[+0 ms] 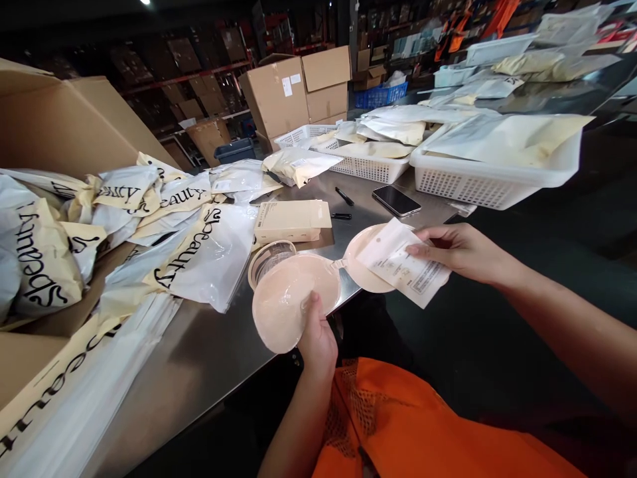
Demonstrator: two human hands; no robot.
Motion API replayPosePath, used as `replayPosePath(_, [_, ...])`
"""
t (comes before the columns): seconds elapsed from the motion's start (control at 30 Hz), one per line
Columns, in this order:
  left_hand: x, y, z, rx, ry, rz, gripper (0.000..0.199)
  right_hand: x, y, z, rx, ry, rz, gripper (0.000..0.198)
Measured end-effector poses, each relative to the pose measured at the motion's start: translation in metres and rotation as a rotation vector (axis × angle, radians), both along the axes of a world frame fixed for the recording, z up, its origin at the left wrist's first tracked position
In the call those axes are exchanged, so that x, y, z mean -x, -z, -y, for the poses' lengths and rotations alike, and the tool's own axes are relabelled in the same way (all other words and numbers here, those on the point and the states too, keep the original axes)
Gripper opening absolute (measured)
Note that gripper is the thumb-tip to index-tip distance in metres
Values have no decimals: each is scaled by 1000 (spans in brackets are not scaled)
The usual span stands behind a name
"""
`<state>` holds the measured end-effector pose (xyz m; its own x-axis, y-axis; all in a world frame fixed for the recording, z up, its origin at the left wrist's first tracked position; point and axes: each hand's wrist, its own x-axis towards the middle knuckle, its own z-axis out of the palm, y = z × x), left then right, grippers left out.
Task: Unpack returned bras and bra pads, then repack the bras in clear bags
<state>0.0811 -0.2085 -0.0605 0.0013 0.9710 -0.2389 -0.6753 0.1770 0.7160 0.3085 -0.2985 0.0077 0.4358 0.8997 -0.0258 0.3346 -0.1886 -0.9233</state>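
A beige stick-on bra (284, 302) is held over the table's front edge, its two cups joined by a small clear clasp (339, 264). My left hand (319, 342) grips the nearer cup, thumb on its inner face. With thumb and fingers my right hand (460, 252) pinches a flat white printed packet (405, 262), which overlaps the farther cup (365, 255). Whether those fingers also touch that cup is hidden. Behind the nearer cup sits a round clear item (266, 257), partly covered. A cream box (291, 220) lies just beyond it.
Printed mailer bags (199, 255) pile up on the left beside an open carton (109, 119). Two pens (344, 196) and a phone (397, 200) lie on the metal table (199, 365). White baskets (490, 182) with bags stand behind. Cartons (279, 99) rise farther back.
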Motion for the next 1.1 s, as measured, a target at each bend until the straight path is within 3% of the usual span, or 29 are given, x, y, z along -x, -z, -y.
replayPosePath(0.27, [1, 1, -2, -6, -23, -39, 29, 0, 7, 3, -30, -12, -12, 52])
replayPosePath(0.43, [30, 19, 2, 24, -23, -222, 28, 4, 23, -4, 5, -71, 32, 53])
replayPosePath(0.57, [72, 37, 4, 181, -111, -422, 31, 21, 53, -29, 64, -229, 74, 49])
replayPosePath(0.8, [126, 45, -19, 260, -328, -519, 36, 69, 87, -99, 63, -453, 191, 48])
replayPosePath(0.9, [140, 53, -31, 265, -382, -520, 39, 76, 89, -117, -42, -501, 313, 41])
replayPosePath(0.97, [144, 60, -35, 267, -411, -493, 39, 79, 85, -121, -150, -440, 330, 35])
replayPosePath(1.03, [145, 67, -37, 254, -432, -473, 39, 83, 76, -122, -193, -351, 201, 32])
replayPosePath(1.1, [147, 74, -37, 221, -434, -488, 42, 94, 66, -126, -153, -331, -67, 35])
